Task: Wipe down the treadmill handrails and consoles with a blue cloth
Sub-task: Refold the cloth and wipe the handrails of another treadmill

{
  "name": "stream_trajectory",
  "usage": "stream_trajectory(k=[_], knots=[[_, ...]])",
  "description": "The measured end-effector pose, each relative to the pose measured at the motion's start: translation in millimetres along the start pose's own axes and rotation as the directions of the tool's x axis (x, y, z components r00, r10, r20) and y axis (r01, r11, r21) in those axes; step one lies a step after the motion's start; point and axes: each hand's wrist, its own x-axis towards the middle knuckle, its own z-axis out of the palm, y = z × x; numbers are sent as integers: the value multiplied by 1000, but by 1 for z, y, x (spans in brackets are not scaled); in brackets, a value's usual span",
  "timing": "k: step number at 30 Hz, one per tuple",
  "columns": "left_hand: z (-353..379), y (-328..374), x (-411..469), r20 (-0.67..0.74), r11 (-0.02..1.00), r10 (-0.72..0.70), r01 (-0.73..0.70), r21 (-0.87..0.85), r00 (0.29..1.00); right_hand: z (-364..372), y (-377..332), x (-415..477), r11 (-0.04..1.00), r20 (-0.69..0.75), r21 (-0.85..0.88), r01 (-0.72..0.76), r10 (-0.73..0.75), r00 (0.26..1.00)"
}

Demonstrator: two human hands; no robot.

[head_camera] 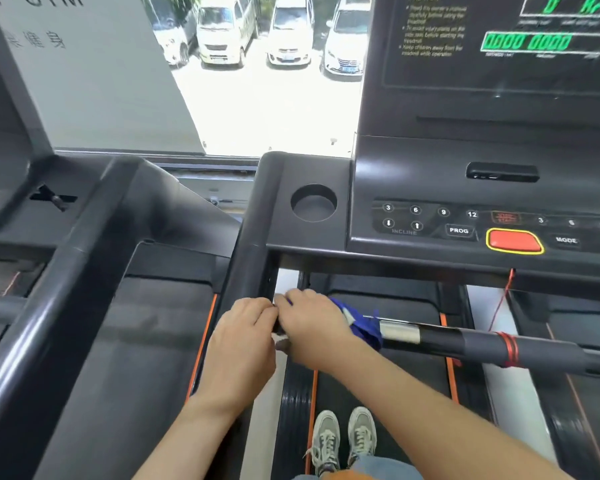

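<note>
Hands | right hand [310, 322] grips blue cloth [362, 325] on handrail [471, 341] | left hand [243, 327] curled, hold unclear

Corner: your left hand [243, 327] and right hand [312, 323] crowd the joint where the side rail [253, 271] meets the crossbar [482, 341].
Along the crossbar: the blue cloth [364, 327] bunches beside your right wrist. Further right the bar is bare up to the red cord [509, 349] wound round it.
Above the crossbar: you have an open gap up to the console [465, 188], crossed by the cord's hanging strand.
Left of the side rail: a narrow gap, then the neighbouring rail [66, 265].
</note>
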Motion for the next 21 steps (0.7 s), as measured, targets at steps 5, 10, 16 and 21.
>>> stream_trajectory(k=[5,10,16,21], knots=[[6,15,17,34,1000,9,-9,20,999,8,22,-16,979,-122,167,-119,140,983],[47,57,33,190,962,223,-247,113,956,15,93,-98,927,-232,-103,-361,330,915],[42,77,49,248,893,292,-356,275,924,24,88,-93,872,-346,-72,-484,434,832],[37,86,54,298,937,208,-278,214,931,43,57,-62,918,-472,-40,-395,331,817]])
